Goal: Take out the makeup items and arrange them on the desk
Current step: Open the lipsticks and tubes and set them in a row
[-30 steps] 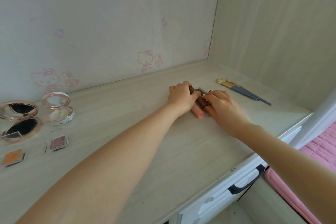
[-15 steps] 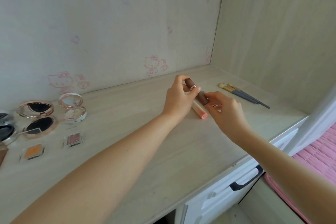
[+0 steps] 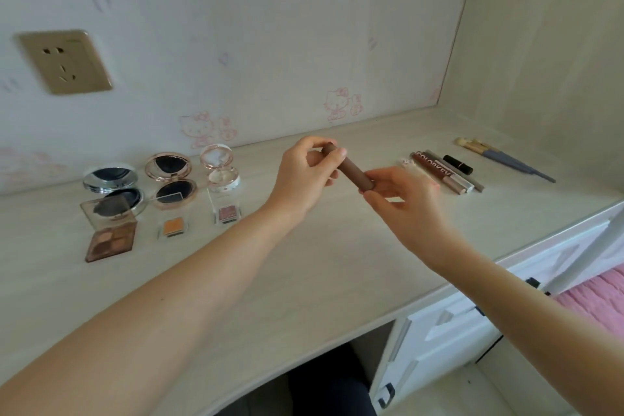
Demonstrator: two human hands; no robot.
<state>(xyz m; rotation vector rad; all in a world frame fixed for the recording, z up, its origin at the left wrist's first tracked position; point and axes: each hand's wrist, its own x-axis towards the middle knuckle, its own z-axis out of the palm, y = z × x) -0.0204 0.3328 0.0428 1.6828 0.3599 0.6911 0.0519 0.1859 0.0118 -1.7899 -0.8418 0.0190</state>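
While both hands hovered at the centre of the frame above the pale wood-grain desk [image 3: 304, 280], the left hand [image 3: 304, 176] pinched the upper end of a slim brown cylindrical makeup tube [image 3: 351, 167] between thumb and forefinger, and the right hand [image 3: 401, 199] gripped its lower end with curled fingertips, so the tube hung tilted in the air, clear of the desktop.

Half a second before, the hands had been lower and nearer the desk, beside a peach-coloured tube; since then they had risen with the brown tube, and the view had swung left, bringing a beige wall socket [image 3: 66, 61] into the upper left.

At centre left stood three open round compacts: a silver one [image 3: 109, 184], a rose-gold one [image 3: 170, 176] and a pale pink one [image 3: 221, 167]. Below them lay one brown square eyeshadow palette [image 3: 109, 241] and two small clear-cased single shadows, orange [image 3: 173, 226] and mauve [image 3: 228, 214]. At right of centre a row of slim tubes and pens [image 3: 445, 172] lay side by side, perhaps five, partly hidden by the right hand. Further right lay grey-handled brushes [image 3: 506, 159], apparently two.
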